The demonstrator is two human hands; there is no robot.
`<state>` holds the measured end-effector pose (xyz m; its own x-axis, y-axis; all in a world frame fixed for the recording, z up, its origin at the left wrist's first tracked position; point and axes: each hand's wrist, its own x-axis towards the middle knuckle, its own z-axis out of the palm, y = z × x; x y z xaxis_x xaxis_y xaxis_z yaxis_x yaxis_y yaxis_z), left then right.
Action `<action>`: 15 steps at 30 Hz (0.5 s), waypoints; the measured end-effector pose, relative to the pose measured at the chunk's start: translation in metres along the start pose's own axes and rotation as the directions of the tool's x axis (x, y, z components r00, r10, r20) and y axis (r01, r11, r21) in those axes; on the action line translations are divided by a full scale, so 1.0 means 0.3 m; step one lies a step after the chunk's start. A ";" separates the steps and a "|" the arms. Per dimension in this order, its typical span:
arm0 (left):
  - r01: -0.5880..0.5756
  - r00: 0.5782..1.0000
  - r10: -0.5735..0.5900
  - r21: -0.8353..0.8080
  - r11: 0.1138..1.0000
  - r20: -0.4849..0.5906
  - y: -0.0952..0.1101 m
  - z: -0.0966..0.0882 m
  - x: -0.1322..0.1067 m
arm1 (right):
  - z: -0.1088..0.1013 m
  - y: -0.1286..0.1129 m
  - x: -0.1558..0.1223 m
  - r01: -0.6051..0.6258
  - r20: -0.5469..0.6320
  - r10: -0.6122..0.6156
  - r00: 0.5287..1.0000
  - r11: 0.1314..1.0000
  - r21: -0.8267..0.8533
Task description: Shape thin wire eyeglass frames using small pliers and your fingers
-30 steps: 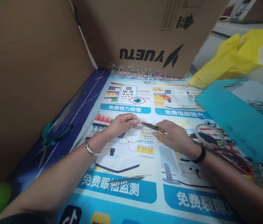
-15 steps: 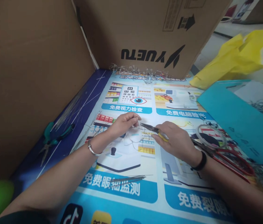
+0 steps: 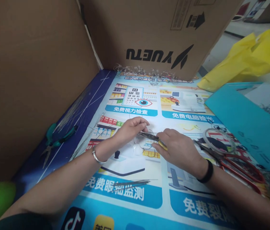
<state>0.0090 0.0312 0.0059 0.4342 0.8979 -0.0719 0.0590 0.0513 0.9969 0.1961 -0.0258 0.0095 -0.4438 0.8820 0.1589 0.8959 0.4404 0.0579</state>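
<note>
My left hand is closed, thumb and fingers pinched on a thin wire that curls in loose loops below the fingertips. Needle-nose pliers with yellow handles are gripped in my right hand. Their dark jaws point left and reach just under my left fingertips, at the wire. Whether the jaws clamp the wire is too fine to tell. Below the hands, a small bunch of dark thin rods lies on the printed poster.
Cardboard walls stand left and behind. Teal-handled pliers and loose wire lengths lie left. Tangled wire bits line the back. At right are red-handled scissors, a clear round ring, a turquoise box and yellow sheeting.
The pliers and my right hand have moved left and slightly down, bringing the jaws under my left fingertips. My left hand has shifted slightly right. The view has turned a little.
</note>
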 end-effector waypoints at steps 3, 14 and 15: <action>0.009 1.000 -0.009 0.008 1.000 -0.003 0.001 0.004 -0.002 | 0.001 0.001 0.000 0.013 0.006 -0.013 1.000 1.000 0.002; 0.026 0.999 -0.026 0.001 1.000 0.028 0.004 0.016 -0.010 | 0.004 0.003 0.004 0.010 0.048 -0.012 0.999 0.999 0.043; 0.026 0.999 -0.026 0.003 1.000 0.032 0.005 0.016 -0.010 | 0.003 0.003 0.005 0.005 0.050 -0.007 0.999 0.999 0.041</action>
<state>0.0119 0.0264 0.0075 0.4612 0.8819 -0.0983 0.0724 0.0731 0.9947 0.1961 -0.0239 0.0087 -0.4507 0.8860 0.1090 0.8921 0.4515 0.0185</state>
